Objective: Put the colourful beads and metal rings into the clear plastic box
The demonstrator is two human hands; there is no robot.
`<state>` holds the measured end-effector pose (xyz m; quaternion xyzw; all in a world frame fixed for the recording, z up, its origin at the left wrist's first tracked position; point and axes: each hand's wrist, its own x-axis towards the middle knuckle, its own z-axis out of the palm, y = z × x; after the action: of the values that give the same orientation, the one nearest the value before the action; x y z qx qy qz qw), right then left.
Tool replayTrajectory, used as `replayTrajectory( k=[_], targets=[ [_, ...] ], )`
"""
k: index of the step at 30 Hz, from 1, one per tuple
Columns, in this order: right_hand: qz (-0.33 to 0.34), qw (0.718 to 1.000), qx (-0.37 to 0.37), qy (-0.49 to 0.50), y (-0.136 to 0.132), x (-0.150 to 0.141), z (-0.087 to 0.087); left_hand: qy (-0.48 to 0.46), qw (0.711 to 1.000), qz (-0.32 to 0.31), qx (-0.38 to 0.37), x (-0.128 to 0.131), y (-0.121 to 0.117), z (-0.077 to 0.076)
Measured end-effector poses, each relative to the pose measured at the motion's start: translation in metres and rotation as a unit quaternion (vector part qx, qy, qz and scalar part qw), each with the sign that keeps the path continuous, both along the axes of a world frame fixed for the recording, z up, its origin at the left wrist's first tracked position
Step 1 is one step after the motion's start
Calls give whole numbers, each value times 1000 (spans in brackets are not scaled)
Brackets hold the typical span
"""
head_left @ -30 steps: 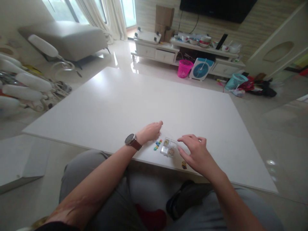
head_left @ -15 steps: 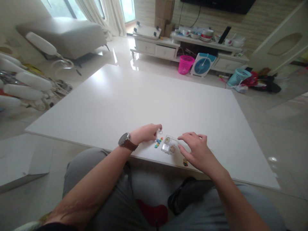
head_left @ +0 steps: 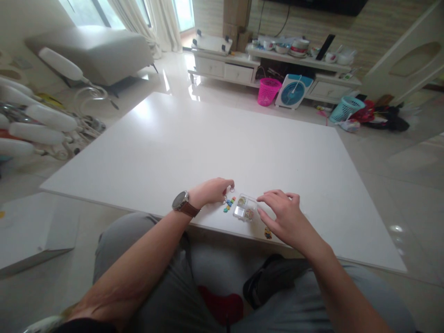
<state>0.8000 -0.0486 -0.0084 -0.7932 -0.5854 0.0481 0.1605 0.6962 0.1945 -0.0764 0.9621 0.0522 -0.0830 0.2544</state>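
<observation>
My left hand (head_left: 217, 189) reaches over the table with its index finger stretched out, its tip at a small metal ring (head_left: 232, 189); the thumb is lower and apart from it. Just below this hand lie several colourful little charms (head_left: 229, 204) in blue, green, yellow and red. A clear plastic divided box (head_left: 240, 212) stands right of them, with small metal-looking pieces in two compartments. On its right side my right hand (head_left: 280, 212) has its fingers spread, the tips close to the box edge; contact is unclear. A yellow and blue cartoon figure charm (head_left: 268, 232) lies below that hand.
The white table (head_left: 215, 143) spreads out in front, its near edge at my knees. White padded chairs (head_left: 45, 115) stand at the left. Beyond the table are a pink basket (head_left: 268, 91), a blue fan (head_left: 293, 91) and a low cabinet (head_left: 239, 73) with dishes.
The view has shifted very slightly. Both hands, the box and the charms keep nearly the same places relative to each other.
</observation>
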Motion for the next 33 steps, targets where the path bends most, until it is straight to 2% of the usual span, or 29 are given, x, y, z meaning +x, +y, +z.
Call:
replayTrajectory(
  k=[15,26,33],
  targets=[
    [4,1000,1,0,-1,1,-3,38,999,15,-2,-2,0,7],
    [7,1000,-1,-10,-1,2,-4,13,1000,8,8,1,4,2],
    [11,1000,-6,-4,-2,2,-4,47,998,26,32,-2,-3,10]
  ],
)
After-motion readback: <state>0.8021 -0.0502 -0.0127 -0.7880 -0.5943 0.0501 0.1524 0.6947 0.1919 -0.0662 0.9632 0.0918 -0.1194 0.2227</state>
